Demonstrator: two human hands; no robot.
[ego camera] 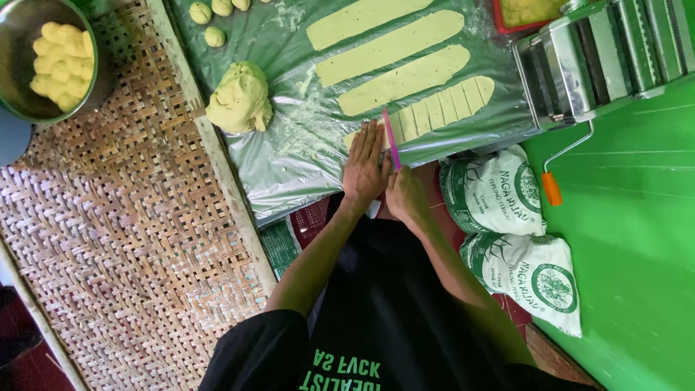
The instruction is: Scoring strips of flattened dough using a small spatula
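Observation:
My left hand (365,165) lies flat on the near end of a pale yellow dough strip (434,110) that is sliced into several short pieces. Just beside it, my right hand (405,194) grips a thin pink cutter (391,137), whose blade rests across the strip next to my left fingers. Three uncut long dough strips (391,47) lie parallel beyond it. All of this sits on a floury clear plastic sheet (282,159).
A dough lump (240,98) and small dough balls (210,14) lie left on the sheet. A metal bowl (22,101) of dough pieces stands on a woven bamboo mat (123,217). At right are a steel pasta roller (601,58), its orange-handled crank (552,188), two flour bags (492,192) and a green wall (637,239).

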